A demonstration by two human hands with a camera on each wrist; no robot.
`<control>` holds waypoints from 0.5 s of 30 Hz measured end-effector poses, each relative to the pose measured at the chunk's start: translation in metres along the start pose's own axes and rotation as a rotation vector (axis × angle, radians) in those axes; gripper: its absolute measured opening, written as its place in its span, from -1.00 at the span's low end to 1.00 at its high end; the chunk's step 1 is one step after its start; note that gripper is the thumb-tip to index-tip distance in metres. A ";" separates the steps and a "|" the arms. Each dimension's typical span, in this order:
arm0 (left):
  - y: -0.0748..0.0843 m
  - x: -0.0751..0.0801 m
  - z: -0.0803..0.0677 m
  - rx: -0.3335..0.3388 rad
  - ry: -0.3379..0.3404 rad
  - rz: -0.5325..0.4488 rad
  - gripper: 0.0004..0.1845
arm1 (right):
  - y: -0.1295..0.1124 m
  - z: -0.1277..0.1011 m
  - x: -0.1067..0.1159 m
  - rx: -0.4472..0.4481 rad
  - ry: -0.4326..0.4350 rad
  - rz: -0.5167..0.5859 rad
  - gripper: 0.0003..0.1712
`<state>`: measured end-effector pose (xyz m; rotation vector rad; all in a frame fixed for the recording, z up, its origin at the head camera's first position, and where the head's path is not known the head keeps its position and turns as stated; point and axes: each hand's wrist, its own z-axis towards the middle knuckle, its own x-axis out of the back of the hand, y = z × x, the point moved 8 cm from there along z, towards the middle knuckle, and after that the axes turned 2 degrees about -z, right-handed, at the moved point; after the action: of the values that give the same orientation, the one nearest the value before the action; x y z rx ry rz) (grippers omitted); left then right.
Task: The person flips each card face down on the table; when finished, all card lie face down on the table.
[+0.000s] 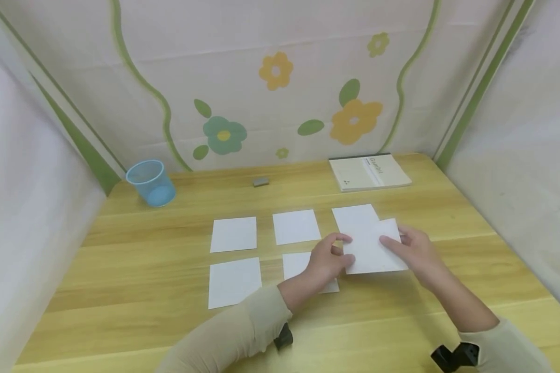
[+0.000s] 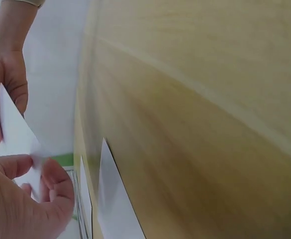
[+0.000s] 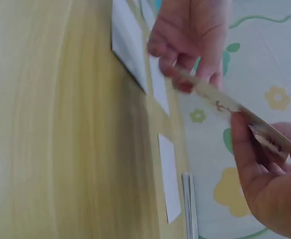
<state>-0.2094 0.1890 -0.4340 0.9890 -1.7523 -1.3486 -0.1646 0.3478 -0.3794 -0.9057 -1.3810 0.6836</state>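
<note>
Wooden table point(image 1: 135, 269), flowered backdrop; white paper square point(image 1: 375, 248) pinched between left hand point(image 1: 326, 261) and right hand point(image 1: 413, 248), other squares beneath.

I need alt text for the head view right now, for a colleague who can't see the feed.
Both hands hold one white square paper sheet above a light wooden table: the left hand pinches its left edge, the right hand its right. Five more white sheets lie flat in rows; behind them are a blue mesh cup and a pale booklet.
</note>
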 end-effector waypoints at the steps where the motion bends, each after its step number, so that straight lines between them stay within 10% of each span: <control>1: 0.000 0.001 0.000 -0.007 0.001 0.005 -0.66 | 0.001 0.000 0.004 0.012 0.038 -0.020 -0.42; 5: 0.002 0.004 0.002 -0.059 -0.012 0.031 -0.69 | 0.006 -0.002 0.014 0.056 0.084 -0.096 -0.38; 15: -0.008 -0.007 0.008 -0.047 -0.120 0.273 -0.77 | 0.036 0.002 0.002 0.169 -0.155 -0.393 -0.65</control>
<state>-0.2123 0.1975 -0.4440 0.6274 -1.8586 -1.2878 -0.1631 0.3678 -0.4090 -0.4358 -1.5567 0.5644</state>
